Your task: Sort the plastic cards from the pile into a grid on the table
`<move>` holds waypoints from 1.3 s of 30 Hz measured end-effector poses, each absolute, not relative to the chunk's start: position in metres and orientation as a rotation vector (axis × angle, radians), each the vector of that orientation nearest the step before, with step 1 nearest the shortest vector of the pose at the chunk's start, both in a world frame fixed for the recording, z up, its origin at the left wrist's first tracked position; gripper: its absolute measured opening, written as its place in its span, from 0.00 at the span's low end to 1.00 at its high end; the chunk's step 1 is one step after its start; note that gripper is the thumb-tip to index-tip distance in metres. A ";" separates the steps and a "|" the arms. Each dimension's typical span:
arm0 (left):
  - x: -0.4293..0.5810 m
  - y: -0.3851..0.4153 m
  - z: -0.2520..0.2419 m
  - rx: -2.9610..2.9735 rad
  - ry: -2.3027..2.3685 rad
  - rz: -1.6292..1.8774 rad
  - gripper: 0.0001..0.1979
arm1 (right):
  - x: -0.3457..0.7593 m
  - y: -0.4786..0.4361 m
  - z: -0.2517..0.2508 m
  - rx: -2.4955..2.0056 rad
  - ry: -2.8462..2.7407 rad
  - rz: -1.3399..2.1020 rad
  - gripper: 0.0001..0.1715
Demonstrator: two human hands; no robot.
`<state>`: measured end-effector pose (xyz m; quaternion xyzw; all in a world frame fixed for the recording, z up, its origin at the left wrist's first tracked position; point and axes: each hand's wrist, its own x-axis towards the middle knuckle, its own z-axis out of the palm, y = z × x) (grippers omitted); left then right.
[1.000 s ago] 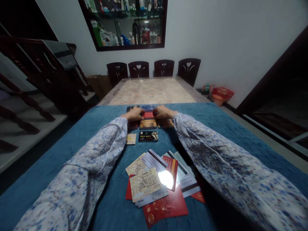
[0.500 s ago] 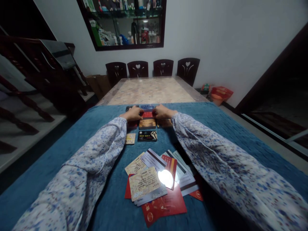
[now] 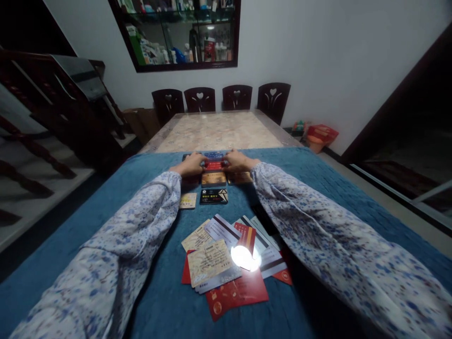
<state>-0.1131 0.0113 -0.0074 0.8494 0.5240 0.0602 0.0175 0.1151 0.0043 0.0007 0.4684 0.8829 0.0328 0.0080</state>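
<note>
At the far end of the laid-out cards, my left hand [image 3: 192, 165] and my right hand [image 3: 238, 161] grip the left and right ends of a red card [image 3: 213, 165], fingers bent. A blue card [image 3: 213, 155] lies just beyond it. Nearer me are a gold-brown card [image 3: 213, 179] and another gold-brown card [image 3: 240, 178] partly under my right wrist. In front sit a black VIP card [image 3: 213, 197] and a beige card [image 3: 188, 201]. My left hand partly covers a dark card. Whether the red card is single or a stack is unclear.
Closest to me, a loose pile of cards [image 3: 212, 263] overlaps on the blue cloth [image 3: 155, 296], with bright glare on one red card. A black object [image 3: 264, 219] lies beside my right sleeve. Several chairs [image 3: 271, 101] stand behind the marble-patterned table [image 3: 219, 129].
Both hands stay at the ends of the red card, with only small finger shifts. The whole view has shifted slightly.
</note>
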 end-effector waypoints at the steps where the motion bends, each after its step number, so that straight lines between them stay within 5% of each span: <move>1: -0.113 0.009 -0.006 2.656 1.621 0.200 0.18 | 0.117 0.003 0.002 1.467 2.773 0.112 0.25; 39: -0.029 -0.144 0.001 2.913 1.145 0.423 0.19 | 0.222 -0.159 0.014 1.625 2.770 0.226 0.14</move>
